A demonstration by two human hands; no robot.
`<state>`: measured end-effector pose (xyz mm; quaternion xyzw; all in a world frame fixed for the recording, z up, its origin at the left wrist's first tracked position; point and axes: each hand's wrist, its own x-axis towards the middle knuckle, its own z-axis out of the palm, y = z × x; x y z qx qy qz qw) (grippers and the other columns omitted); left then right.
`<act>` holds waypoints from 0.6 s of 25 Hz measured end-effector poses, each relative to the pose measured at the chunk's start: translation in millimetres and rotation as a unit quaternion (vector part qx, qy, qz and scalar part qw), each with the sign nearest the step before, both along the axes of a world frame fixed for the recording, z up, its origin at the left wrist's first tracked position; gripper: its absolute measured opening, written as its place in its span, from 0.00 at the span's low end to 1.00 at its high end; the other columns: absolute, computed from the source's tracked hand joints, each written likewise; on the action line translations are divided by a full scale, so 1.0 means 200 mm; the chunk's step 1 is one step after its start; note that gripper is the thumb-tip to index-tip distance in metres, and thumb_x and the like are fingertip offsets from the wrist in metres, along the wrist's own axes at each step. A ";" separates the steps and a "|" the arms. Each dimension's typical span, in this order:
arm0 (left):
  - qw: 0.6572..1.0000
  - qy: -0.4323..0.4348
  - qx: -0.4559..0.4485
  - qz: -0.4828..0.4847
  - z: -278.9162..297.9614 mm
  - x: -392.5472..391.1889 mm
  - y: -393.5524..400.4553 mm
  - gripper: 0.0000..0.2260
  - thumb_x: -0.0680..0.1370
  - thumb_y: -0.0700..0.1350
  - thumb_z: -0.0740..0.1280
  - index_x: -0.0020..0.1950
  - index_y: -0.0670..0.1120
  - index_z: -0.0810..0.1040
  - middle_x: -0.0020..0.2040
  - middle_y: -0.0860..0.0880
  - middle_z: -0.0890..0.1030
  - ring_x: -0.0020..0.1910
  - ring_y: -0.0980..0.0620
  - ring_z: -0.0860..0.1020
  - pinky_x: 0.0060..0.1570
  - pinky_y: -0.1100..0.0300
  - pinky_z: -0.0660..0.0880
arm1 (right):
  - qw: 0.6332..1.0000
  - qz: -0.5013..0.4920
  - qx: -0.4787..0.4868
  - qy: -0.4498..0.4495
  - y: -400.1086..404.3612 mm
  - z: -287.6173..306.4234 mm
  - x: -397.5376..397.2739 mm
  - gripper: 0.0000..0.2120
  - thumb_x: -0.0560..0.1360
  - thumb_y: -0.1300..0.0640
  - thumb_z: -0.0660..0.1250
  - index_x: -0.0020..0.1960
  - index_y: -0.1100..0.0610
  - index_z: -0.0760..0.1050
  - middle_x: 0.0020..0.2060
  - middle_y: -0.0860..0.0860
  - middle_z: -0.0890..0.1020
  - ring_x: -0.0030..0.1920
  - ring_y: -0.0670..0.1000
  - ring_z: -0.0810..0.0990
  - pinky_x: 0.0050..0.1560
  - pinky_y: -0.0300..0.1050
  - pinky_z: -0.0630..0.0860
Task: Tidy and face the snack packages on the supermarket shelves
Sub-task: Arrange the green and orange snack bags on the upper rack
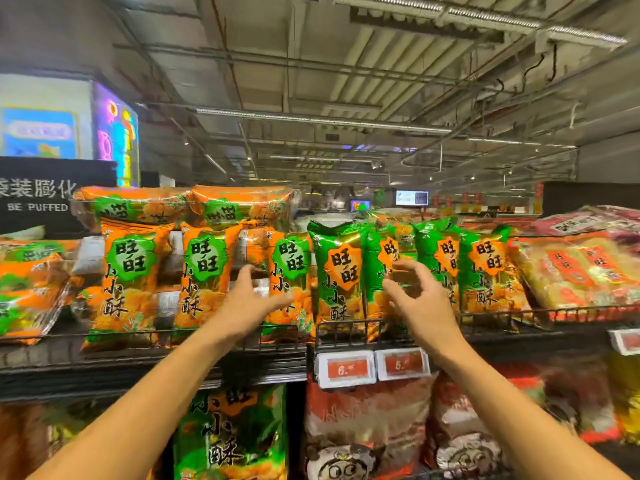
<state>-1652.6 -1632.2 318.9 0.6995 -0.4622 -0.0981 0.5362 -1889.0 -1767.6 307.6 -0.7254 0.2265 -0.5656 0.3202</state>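
Top shelf (214,344): orange packs (133,282) stand upright on the left, green packs (337,275) right of them. Two more packs (187,206) lie flat on top of the orange row. Flat bags (575,268) lean at far right. Price tags (372,368) hang on the shelf edge under the green packs. Larger bags (367,427) stand on the shelf below.

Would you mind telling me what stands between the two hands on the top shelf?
In the head view, one upright green bag stands between the left hand and right hand; an orange bag sits beside it.
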 end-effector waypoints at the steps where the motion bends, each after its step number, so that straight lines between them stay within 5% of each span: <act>1: 1.000 0.003 0.014 0.010 0.01 0.00 -0.02 0.49 0.67 0.60 0.76 0.79 0.48 0.53 0.73 0.43 0.68 0.69 0.45 0.71 0.67 0.48 0.69 | 0.999 0.002 -0.020 0.027 0.00 0.00 0.03 0.10 0.76 0.51 0.71 0.54 0.41 0.74 0.45 0.42 0.83 0.46 0.46 0.83 0.48 0.47 0.81; 4: 0.998 -0.016 0.064 0.024 0.03 -0.02 -0.04 0.50 0.66 0.59 0.77 0.80 0.46 0.53 0.69 0.44 0.72 0.65 0.46 0.73 0.63 0.52 0.69 | 0.990 -0.024 -0.079 0.116 0.00 0.02 0.10 0.16 0.73 0.39 0.72 0.56 0.41 0.71 0.41 0.37 0.80 0.38 0.39 0.79 0.38 0.34 0.72; 7: 0.996 -0.049 0.042 0.057 0.04 -0.03 -0.03 0.42 0.69 0.55 0.77 0.77 0.45 0.61 0.64 0.47 0.74 0.58 0.49 0.74 0.56 0.56 0.69 | 0.968 -0.079 -0.105 0.215 -0.01 0.04 0.16 0.32 0.72 0.34 0.70 0.68 0.50 0.69 0.36 0.37 0.73 0.39 0.46 0.76 0.41 0.44 0.71; 9: 0.996 -0.059 0.010 0.071 0.02 -0.03 -0.01 0.38 0.70 0.52 0.78 0.75 0.46 0.64 0.64 0.49 0.72 0.55 0.52 0.74 0.54 0.59 0.69 | 0.962 -0.088 -0.090 0.244 -0.03 0.03 0.18 0.39 0.71 0.32 0.69 0.73 0.54 0.66 0.39 0.42 0.77 0.44 0.51 0.77 0.44 0.47 0.73; 12: 0.992 -0.073 -0.044 0.096 0.02 -0.03 0.05 0.37 0.70 0.51 0.78 0.75 0.48 0.65 0.60 0.51 0.72 0.46 0.64 0.74 0.44 0.69 0.68 | 0.955 -0.087 -0.087 0.271 -0.03 0.02 0.23 0.42 0.70 0.30 0.68 0.72 0.57 0.65 0.46 0.50 0.81 0.52 0.57 0.81 0.44 0.49 0.74; 15: 0.987 -0.080 -0.082 0.113 0.02 -0.01 0.11 0.39 0.69 0.51 0.78 0.76 0.48 0.64 0.61 0.52 0.73 0.51 0.58 0.75 0.52 0.66 0.68 | 0.947 -0.101 -0.106 0.286 -0.02 0.03 0.26 0.40 0.70 0.29 0.68 0.67 0.58 0.69 0.42 0.49 0.79 0.49 0.57 0.82 0.42 0.49 0.74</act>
